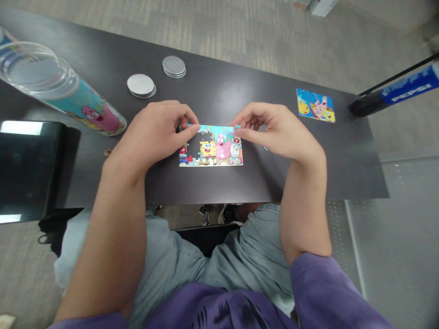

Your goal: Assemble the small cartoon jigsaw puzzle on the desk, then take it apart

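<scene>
A small cartoon jigsaw puzzle (223, 148) lies on the dark table, with a gap in its left part where the tabletop shows. My left hand (164, 130) rests at its upper left edge, thumb and index finger close together over the border. At the upper right corner is my right hand (265, 125), its thumb and index finger pinched at the puzzle's edge. Whether either hand grips a loose piece is too small to tell. A few tiny pieces (265, 148) lie just right of the puzzle, below my right hand.
Two stacks of round discs (140, 85) (173, 66) sit behind my left hand. A tall clear-topped cartoon tube (92, 107) and a black box (29, 169) are at left. A cartoon card (315, 105) and a Pepsi bottle (404, 89) stand at right on the table (219, 187).
</scene>
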The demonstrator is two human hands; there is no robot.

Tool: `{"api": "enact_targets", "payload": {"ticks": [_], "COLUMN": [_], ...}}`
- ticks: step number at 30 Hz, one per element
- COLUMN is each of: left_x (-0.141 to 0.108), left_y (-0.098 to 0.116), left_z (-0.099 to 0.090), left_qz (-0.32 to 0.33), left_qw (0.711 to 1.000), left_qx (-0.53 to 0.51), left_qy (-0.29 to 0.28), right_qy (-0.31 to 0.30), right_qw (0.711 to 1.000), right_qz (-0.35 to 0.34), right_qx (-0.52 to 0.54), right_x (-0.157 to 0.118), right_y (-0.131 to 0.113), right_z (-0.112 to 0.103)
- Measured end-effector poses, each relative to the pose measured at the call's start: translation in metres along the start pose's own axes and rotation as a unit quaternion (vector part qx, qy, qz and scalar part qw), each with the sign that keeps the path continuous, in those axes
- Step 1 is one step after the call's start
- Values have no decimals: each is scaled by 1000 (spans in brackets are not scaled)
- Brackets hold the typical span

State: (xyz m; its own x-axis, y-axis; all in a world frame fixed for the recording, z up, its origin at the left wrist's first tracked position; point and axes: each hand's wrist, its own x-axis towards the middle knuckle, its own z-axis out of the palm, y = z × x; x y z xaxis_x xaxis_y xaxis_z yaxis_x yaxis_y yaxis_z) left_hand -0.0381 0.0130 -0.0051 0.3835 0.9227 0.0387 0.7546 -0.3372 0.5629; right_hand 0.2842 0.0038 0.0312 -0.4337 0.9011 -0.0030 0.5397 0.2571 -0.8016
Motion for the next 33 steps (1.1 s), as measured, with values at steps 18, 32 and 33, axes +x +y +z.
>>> {"api": "enact_targets", "payload": {"ticks": [18,32,33], "left_x": [0,2,2], "left_y": [3,-5,-5], "left_z": [3,8,8], "left_qz": [28,18,12], "left_qw": [999,999,999], "left_qx": [0,-26,-25], "left_qy": [-37,-42,-46], "right_qy": [-32,-14,-12], "right_qw": [998,999,999], "right_qz": [13,-4,-11], "right_qx": [59,-40,-48], "right_x": [31,36,36], "right_y": [11,9,10], "right_z": [54,57,57]}}
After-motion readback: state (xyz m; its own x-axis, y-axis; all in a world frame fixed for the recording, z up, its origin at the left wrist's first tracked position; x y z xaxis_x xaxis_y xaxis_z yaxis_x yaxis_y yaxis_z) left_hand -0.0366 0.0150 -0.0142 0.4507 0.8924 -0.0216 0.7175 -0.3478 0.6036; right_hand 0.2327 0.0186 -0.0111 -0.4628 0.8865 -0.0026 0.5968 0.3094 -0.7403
